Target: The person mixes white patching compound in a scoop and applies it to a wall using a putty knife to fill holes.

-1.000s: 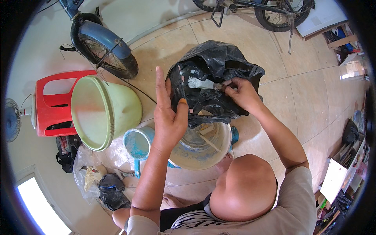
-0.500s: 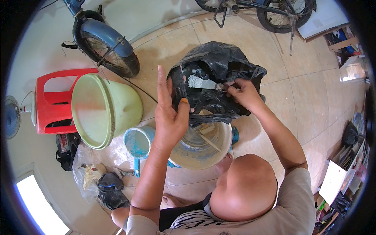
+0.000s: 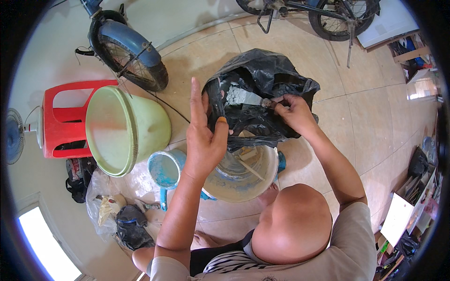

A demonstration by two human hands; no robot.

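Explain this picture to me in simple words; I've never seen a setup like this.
There is no robot: these are a person's two bare hands. A wide fisheye camera worn on the head looks down, so straight edges bend near the rim.

The left hand grips the near left edge of a black plastic bag, index finger extended. The right hand holds what looks like a flat scraper inside the bag, with white powder at its blade.

On the tiled floor stand a stained basin, a blue mug and a green bucket.
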